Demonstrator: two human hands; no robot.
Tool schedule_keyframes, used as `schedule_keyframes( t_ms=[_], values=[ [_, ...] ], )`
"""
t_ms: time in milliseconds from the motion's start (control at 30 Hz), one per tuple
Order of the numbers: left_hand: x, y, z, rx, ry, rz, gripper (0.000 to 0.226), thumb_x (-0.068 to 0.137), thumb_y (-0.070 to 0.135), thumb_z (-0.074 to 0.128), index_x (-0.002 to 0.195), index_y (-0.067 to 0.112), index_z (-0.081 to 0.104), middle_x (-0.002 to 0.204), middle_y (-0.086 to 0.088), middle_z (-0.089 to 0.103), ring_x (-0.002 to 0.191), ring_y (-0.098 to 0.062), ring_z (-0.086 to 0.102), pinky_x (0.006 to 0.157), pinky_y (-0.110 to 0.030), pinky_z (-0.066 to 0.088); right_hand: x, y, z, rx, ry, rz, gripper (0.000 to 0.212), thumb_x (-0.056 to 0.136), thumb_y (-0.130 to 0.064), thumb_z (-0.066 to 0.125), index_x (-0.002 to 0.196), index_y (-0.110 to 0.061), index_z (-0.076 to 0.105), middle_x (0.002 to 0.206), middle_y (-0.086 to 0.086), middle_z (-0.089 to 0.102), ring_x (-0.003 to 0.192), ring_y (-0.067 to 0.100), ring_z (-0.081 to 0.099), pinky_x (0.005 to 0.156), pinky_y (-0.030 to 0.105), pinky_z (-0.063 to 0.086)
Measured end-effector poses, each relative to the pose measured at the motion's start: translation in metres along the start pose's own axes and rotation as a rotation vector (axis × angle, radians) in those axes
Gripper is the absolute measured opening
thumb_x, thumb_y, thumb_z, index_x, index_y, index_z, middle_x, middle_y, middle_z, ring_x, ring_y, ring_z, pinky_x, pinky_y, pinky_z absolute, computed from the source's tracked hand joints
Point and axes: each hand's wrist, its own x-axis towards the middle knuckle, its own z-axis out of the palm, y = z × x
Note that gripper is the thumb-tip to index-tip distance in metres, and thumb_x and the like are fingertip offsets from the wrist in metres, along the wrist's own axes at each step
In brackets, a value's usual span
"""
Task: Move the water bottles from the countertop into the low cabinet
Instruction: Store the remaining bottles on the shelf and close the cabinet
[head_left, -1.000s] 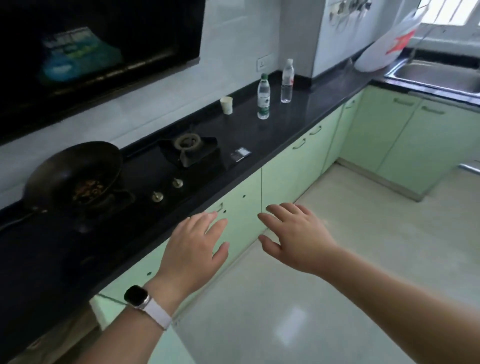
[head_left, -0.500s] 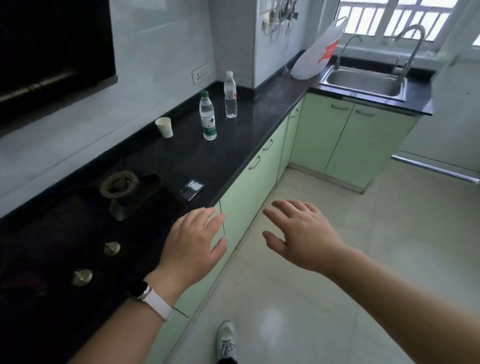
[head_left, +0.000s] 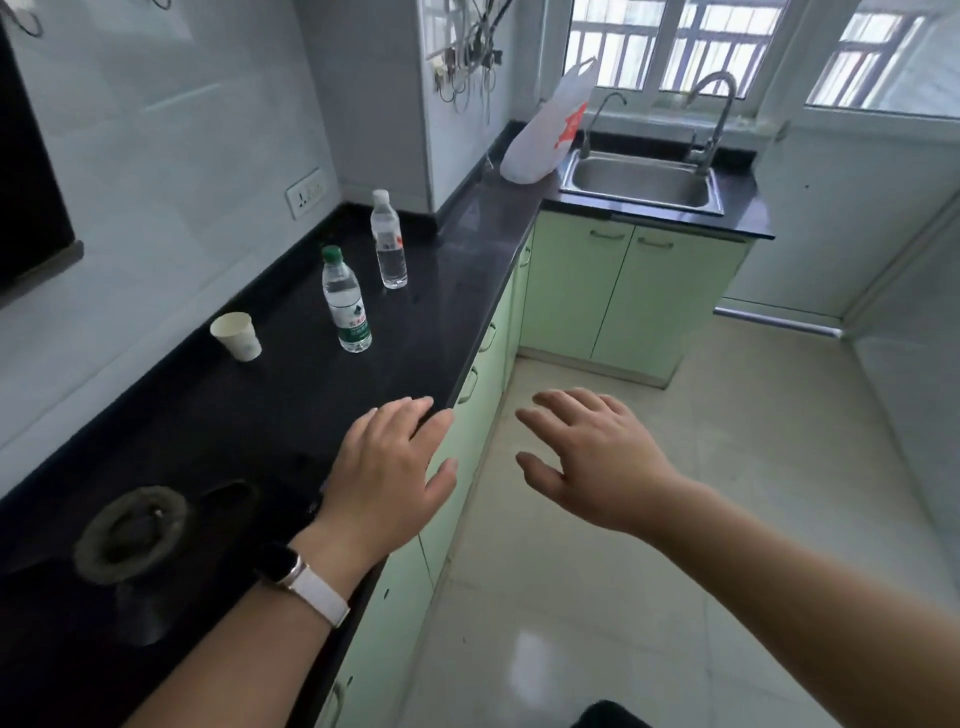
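Both hands are held out flat with the fingers spread, and nothing is held in them. The left hand (head_left: 387, 467) is over the front edge of the worktop (head_left: 291, 405). The right hand (head_left: 592, 462) is out over the floor (head_left: 649, 545).

The green-capped bottle (head_left: 347, 304) stands upright on the worktop, well ahead of both hands. The white-capped bottle (head_left: 388, 244) stands just behind it, not touching it. A paper cup (head_left: 236, 335) sits to its left, nearer the wall.

No bottle has been picked up yet, so a reach seems to be the step in hand. The green-capped bottle is nearest and is best taken first. It should be gripped round the middle and kept upright, and the cup should not be knocked.

The front edge of the worktop runs to the right of the green-capped bottle, with bare worktop between. Below that edge the low cabinet doors (head_left: 480, 415) are shut, so one must be pulled open by its handle (head_left: 467, 385). Wide floor is seen in front of the doors, so room is likely there for a door to swing and for bending down.
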Motion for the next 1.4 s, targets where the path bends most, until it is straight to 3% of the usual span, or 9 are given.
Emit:
schedule_keyframes(
  t_ms=[300, 500, 767, 1100, 1400],
  values=[
    [0.087, -0.012, 0.041, 0.031, -0.035, -0.037, 0.049, 0.088, 0.042, 0.049, 0.126, 0.015, 0.066, 0.126, -0.009, 0.065, 0.119, -0.031, 0.059, 0.099, -0.052, 0.049, 0.085, 0.065, 0.036, 0.091, 0.012, -0.019, 0.052, 0.091, -0.054, 0.041, 0.127, -0.021, 0.06, 0.126, 0.002, 0.063, 0.116, 0.029, 0.058, 0.096, 0.042, 0.046],
    [0.176, 0.004, 0.066, 0.087, -0.072, -0.134, 0.05, 0.087, 0.043, 0.05, 0.127, 0.016, 0.065, 0.127, -0.008, 0.065, 0.122, -0.031, 0.057, 0.1, -0.052, 0.048, 0.153, 0.149, 0.048, 0.128, 0.047, -0.104, 0.048, 0.09, -0.052, 0.044, 0.121, -0.021, 0.062, 0.117, 0.0, 0.065, 0.108, 0.028, 0.06, 0.09, 0.04, 0.048],
    [0.268, 0.025, 0.095, 0.159, -0.063, -0.235, 0.049, 0.088, 0.043, 0.05, 0.126, 0.016, 0.066, 0.126, -0.008, 0.065, 0.122, -0.03, 0.058, 0.1, -0.051, 0.048, 0.231, 0.245, 0.056, 0.148, 0.016, -0.217, 0.05, 0.091, -0.052, 0.04, 0.124, -0.021, 0.061, 0.121, 0.0, 0.064, 0.109, 0.027, 0.06, 0.093, 0.042, 0.048],
    [0.32, -0.023, 0.124, 0.172, -0.101, -0.367, 0.049, 0.088, 0.042, 0.05, 0.125, 0.014, 0.067, 0.126, -0.01, 0.065, 0.12, -0.033, 0.059, 0.097, -0.053, 0.05, 0.316, 0.269, 0.088, 0.201, 0.001, -0.287, 0.047, 0.089, -0.052, 0.042, 0.119, -0.022, 0.064, 0.116, -0.002, 0.065, 0.104, 0.026, 0.062, 0.088, 0.039, 0.049],
    [0.362, -0.118, 0.148, 0.2, -0.035, -0.45, 0.051, 0.088, 0.041, 0.047, 0.123, 0.011, 0.069, 0.124, -0.012, 0.067, 0.118, -0.035, 0.06, 0.096, -0.054, 0.049, 0.42, 0.251, 0.108, 0.148, -0.094, -0.389, 0.046, 0.091, -0.053, 0.044, 0.121, -0.024, 0.062, 0.117, -0.004, 0.062, 0.105, 0.024, 0.061, 0.09, 0.038, 0.049]
  ],
)
